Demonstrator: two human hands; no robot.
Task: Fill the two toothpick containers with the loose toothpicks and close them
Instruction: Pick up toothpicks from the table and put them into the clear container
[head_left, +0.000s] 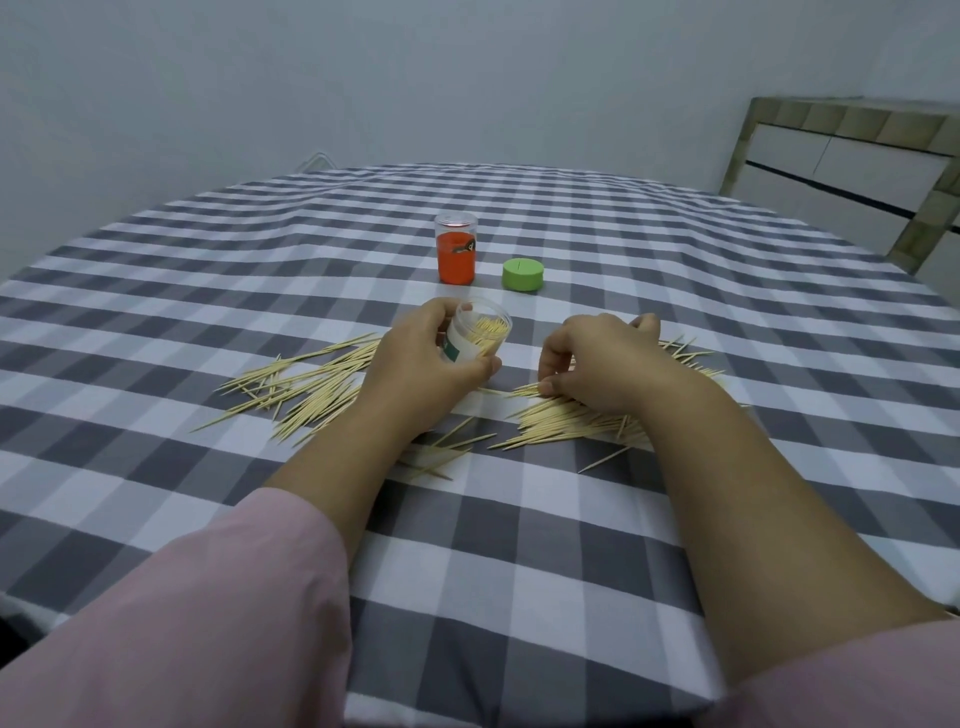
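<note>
The left hand (426, 364) is wrapping its grip around the open container (475, 338), tilting its mouth rightward toward the right hand (597, 364). That hand is pressing down on the loose toothpicks (566, 421), fingers curling to pinch a bundle whose long axis is running left to right along the surface (519, 571). The orange container (456, 257) and green lid (523, 274) are waiting beyond.

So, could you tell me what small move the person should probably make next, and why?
Probably pinch up a bunch with the right hand, which rests on the loose toothpicks, and feed it into the open, part-filled container tilted in the left hand.
</note>
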